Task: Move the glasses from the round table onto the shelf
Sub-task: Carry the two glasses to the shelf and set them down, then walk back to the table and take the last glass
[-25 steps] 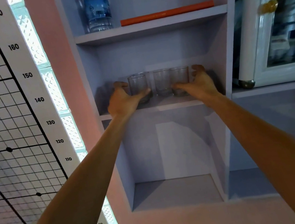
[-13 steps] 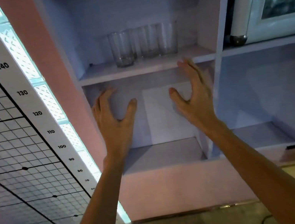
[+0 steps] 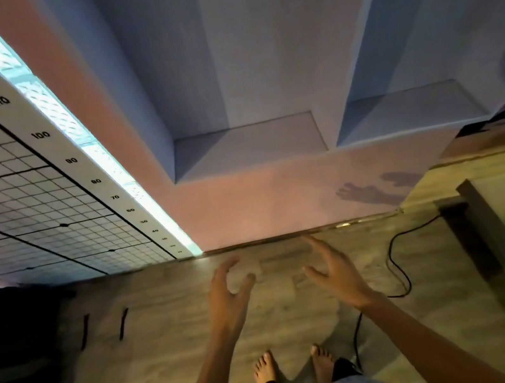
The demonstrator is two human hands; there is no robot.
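My left hand [image 3: 227, 296] and right hand [image 3: 336, 272] hang over the floor [image 3: 158, 357], fingers spread, holding nothing. Glasses out of frame. Lower shelf [image 3: 246, 145] compartments bare.

Two hands [image 3: 228, 295], two bare feet [image 3: 265, 368], one cable [image 3: 392, 255], two shelf compartments [image 3: 246, 145].

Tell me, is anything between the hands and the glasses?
Can't tell: no glasses show in this view. Both hands, left hand and right hand, are open and empty over the floor, below the shelf.
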